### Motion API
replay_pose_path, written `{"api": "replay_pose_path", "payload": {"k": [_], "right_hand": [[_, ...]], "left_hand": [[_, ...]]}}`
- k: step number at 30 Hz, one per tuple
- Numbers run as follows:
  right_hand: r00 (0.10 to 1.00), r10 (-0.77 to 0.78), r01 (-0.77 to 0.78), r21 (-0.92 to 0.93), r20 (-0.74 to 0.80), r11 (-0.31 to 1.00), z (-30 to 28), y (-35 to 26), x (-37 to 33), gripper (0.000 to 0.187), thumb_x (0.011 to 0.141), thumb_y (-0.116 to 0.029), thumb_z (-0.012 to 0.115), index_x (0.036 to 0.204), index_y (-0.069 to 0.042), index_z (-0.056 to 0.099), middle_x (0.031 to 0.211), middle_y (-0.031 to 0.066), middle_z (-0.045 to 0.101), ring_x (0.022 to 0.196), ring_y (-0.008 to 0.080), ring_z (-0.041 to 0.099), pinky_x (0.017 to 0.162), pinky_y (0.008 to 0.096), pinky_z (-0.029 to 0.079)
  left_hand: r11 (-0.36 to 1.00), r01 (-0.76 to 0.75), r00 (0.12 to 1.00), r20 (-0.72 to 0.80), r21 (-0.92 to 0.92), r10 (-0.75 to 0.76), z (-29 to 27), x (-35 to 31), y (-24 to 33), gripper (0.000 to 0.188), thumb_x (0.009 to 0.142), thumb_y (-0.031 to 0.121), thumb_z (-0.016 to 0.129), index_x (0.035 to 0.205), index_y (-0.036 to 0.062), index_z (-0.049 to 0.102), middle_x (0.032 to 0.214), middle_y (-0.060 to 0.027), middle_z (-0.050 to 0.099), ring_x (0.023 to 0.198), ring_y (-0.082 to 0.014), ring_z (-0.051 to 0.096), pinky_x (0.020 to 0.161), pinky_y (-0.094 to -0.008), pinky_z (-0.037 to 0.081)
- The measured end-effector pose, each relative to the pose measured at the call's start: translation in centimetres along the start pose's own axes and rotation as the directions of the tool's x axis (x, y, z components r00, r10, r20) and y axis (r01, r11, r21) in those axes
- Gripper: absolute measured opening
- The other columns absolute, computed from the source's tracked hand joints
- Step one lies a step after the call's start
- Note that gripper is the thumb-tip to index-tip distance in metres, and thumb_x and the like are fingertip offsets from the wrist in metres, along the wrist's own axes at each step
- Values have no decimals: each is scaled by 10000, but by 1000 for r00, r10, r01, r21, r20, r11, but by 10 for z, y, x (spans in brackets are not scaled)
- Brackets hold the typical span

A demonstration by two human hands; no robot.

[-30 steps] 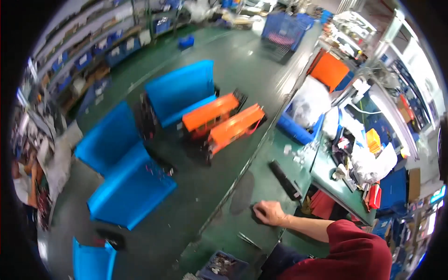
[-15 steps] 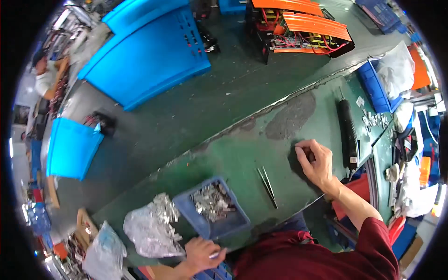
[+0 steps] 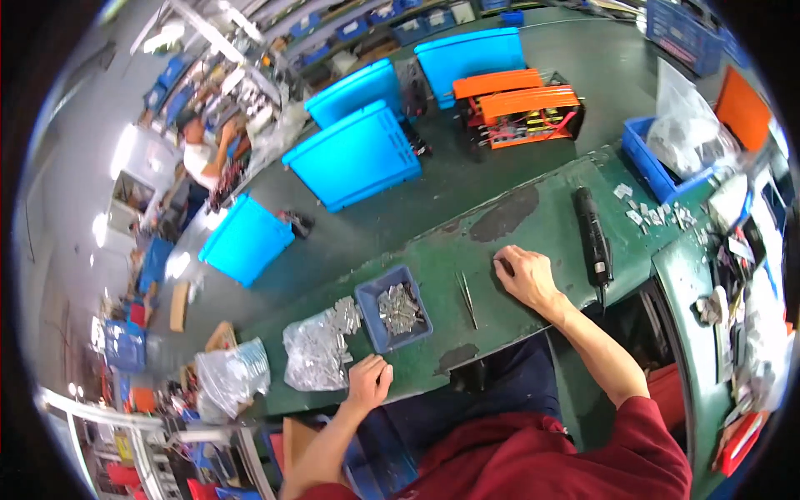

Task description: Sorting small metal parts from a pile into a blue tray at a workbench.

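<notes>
While our head turns, the view slides, so the green tabletop (image 3: 550,217) now runs across the middle of the frame and the blue floor bins sit higher up than half a second ago. Our hands barely change place. Our right hand (image 3: 527,279) still lies flat, fingers bent, on the tabletop at center right, empty, between the thin tweezers (image 3: 467,298) and the black power tool (image 3: 593,237). Our left hand (image 3: 369,381) is curled shut at the near edge, lower center; we cannot tell if it holds anything. It sits just below the small blue tray of metal parts (image 3: 396,308) and the clear bag of parts (image 3: 315,350). We think work is paused.
</notes>
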State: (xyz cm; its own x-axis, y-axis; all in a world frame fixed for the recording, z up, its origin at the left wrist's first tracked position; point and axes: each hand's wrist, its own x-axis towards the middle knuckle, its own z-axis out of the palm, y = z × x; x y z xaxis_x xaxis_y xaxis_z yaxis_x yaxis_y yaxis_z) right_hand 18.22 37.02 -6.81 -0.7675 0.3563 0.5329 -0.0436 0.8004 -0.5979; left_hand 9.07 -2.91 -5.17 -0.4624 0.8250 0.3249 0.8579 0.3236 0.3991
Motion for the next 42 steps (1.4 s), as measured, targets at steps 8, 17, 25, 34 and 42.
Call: {"api": "replay_pose_path", "payload": {"k": [8,17,25,34,42], "right_hand": [[999,-33,33,-4,-16,999,0,6,-11,122,899,-155,645,886,-39,609,816,132,639,769,342,666,715,446,537],[979,108,-124,86,173,989,-1,-66,-23,486,892,-394,699,1178,-15,596,1005,212,691,917,377,692,799,446,561],[991,107,-95,-144,77,985,26,-42,-25,298,885,-170,646,1156,-60,590,1001,153,596,813,384,651,658,476,532],[945,229,-255,-86,-233,963,-6,-14,-30,225,903,-125,666,1109,-49,615,957,133,624,792,331,672,653,443,525],[968,193,-230,-263,-158,937,-1,-20,-28,168,920,-112,665,1079,-63,642,952,127,626,781,325,679,670,425,541]], "left_hand": [[606,549,662,-143,-576,-736,16,21,-2,475,1092,396,440,802,41,563,656,-15,535,585,-111,511,541,-281,405],[808,511,848,23,-294,-529,7,86,-16,528,1067,383,520,723,-11,594,595,-70,565,532,-157,529,560,-369,444],[760,401,816,-176,-511,-550,-27,163,-44,472,1086,366,475,808,19,633,666,-50,640,581,-126,591,579,-289,464],[602,170,848,-195,-780,-492,27,175,-47,386,1074,298,516,936,-26,675,810,-74,676,766,-149,624,747,-297,481],[650,156,872,-205,-744,-444,32,171,-53,375,1059,294,552,912,-31,668,836,-72,691,805,-128,620,774,-280,474]]}}
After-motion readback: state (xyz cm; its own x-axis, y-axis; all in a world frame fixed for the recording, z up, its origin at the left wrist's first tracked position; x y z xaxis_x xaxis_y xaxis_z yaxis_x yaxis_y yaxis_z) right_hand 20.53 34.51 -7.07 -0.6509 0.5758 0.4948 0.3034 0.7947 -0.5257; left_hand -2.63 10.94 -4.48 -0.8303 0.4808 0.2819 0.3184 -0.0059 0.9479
